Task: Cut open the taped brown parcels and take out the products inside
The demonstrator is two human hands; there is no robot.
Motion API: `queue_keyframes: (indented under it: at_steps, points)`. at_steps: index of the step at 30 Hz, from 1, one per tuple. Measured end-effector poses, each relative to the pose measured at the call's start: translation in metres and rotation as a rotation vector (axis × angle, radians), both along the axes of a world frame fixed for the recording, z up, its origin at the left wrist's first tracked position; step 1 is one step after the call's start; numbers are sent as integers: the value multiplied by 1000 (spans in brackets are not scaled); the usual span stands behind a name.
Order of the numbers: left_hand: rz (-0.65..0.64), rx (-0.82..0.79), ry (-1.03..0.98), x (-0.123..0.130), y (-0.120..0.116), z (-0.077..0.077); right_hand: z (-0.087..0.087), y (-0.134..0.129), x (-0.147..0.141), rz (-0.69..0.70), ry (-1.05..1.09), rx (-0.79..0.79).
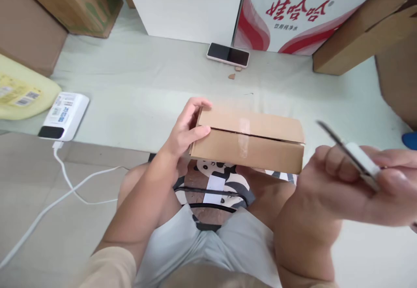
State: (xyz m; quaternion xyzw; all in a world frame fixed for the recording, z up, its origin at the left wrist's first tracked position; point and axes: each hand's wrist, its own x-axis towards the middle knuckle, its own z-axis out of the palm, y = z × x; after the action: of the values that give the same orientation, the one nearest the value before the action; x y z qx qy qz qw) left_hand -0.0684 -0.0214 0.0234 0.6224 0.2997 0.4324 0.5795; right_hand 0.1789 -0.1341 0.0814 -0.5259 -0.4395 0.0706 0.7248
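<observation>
Seated at a pale table (140,101), before a red-and-white carton (293,34), with a taped box (262,150) at the table's near edge. Gripping the box's left end with the left hand (180,135), thumb on top; with the right hand (345,196) curled round a knife (363,160), apart from the box. Beyond, two brown scraps (231,76).

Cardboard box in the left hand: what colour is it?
The cardboard box is brown, seen best in the head view.
</observation>
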Motion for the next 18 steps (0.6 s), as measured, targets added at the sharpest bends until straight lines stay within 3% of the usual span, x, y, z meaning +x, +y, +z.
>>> queue_keyframes:
  at_steps: [3, 7, 11, 14, 18]
  points:
    - [29, 9, 81, -4, 8, 7, -10, 10, 3, -168, 200, 142]
    - [116, 106, 214, -8, 16, 22, -28, 22, -8, -90, 225, -38]
    - [416, 105, 247, -10, 18, 26, -50, 32, 3, -158, 105, -108]
    - [687, 148, 259, -8, 21, 16, -74, 37, 27, -215, -199, -350]
    - [898, 322, 294, -3, 22, 5, -106, 46, 48, -58, -439, -717]
